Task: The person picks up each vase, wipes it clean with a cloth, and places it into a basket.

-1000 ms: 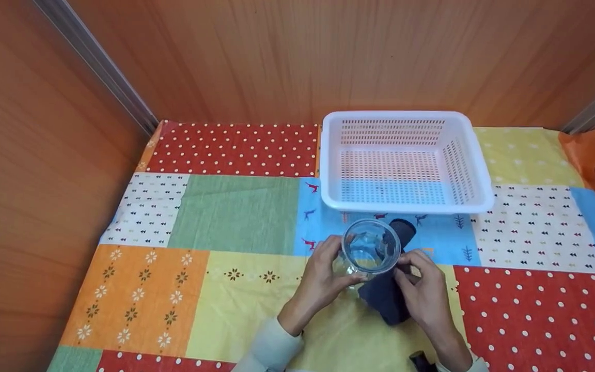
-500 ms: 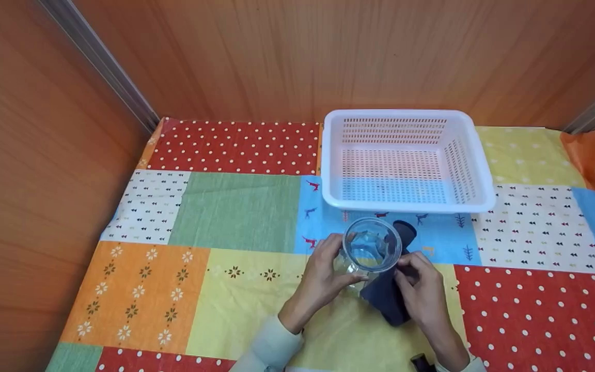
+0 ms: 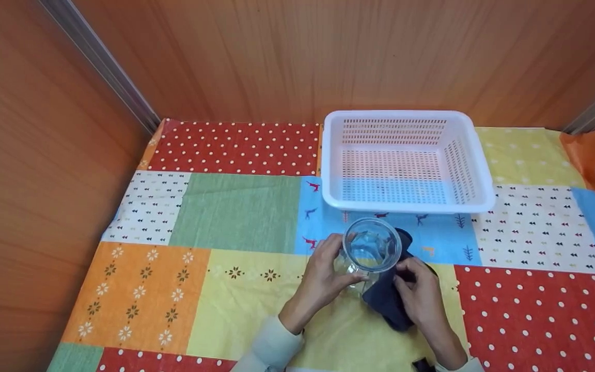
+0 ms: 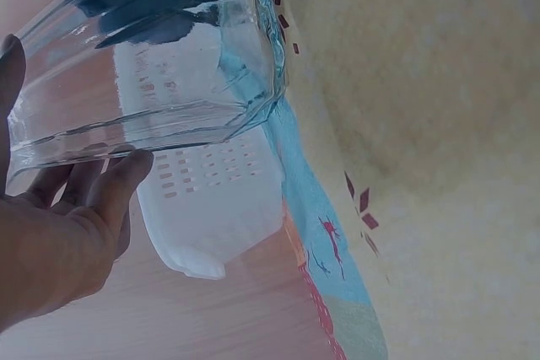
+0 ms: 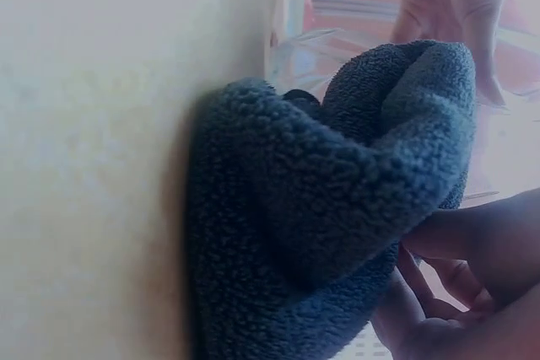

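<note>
A clear glass jar point(image 3: 371, 253) with a wide round mouth is in my left hand point(image 3: 315, 276), the thumb in front and the fingers around its left side. In the left wrist view the jar point(image 4: 152, 90) shows ribbed walls, with dark cloth visible through the glass. My right hand point(image 3: 424, 292) pinches a dark blue-grey fluffy cloth point(image 3: 388, 304) against the jar's right side. The right wrist view shows the cloth point(image 5: 329, 200) bunched in folds, its fleecy pile close up, with the right thumb and fingers point(image 5: 439, 233) at its edge. Part of the cloth is hidden behind the jar.
A white plastic basket point(image 3: 406, 207) with slotted walls stands just beyond the jar. The patchwork tablecloth point(image 3: 246, 212) covers the table. Wooden panels point(image 3: 297, 62) rise at the back and sides. A small black object point(image 3: 421, 365) sits by the right wrist.
The cloth's upper end beside the jar has drawn down, and a dark edge now shows to the right of the right hand. The left hand and jar have stayed almost still.
</note>
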Action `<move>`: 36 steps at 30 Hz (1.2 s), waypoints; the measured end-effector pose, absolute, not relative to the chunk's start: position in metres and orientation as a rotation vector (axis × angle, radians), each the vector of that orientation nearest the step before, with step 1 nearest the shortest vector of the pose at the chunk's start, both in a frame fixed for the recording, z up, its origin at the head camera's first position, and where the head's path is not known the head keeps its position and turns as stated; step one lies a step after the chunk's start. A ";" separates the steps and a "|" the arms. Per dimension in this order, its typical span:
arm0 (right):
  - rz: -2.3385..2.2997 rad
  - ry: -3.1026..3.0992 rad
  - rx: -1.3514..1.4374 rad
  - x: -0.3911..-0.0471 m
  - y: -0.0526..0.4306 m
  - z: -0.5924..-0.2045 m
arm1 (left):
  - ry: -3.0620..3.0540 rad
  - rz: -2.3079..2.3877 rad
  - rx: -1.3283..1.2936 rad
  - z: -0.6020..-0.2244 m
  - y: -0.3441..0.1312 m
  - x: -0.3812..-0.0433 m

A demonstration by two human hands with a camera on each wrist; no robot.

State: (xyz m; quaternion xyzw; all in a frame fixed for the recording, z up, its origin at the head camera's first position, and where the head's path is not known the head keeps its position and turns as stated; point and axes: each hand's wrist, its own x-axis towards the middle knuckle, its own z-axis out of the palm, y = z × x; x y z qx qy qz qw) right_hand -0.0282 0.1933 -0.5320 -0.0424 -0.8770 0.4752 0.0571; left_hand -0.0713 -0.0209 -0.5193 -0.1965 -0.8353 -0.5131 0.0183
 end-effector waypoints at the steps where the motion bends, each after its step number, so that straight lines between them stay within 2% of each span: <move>1: 1.437 -2.664 -0.134 -0.028 0.193 -0.533 | -2.598 -1.596 -0.607 -0.519 -0.021 -0.071; 11: 1.474 -2.600 -0.168 -0.022 0.191 -0.536 | -2.615 -1.601 -0.589 -0.517 -0.018 -0.071; 23: 1.496 -2.557 -0.366 -0.013 0.173 -0.516 | -2.578 -1.418 -0.566 -0.521 -0.014 -0.065; 36: 1.446 -2.451 -0.281 -0.009 0.165 -0.511 | -2.546 -1.243 -0.378 -0.523 0.003 -0.055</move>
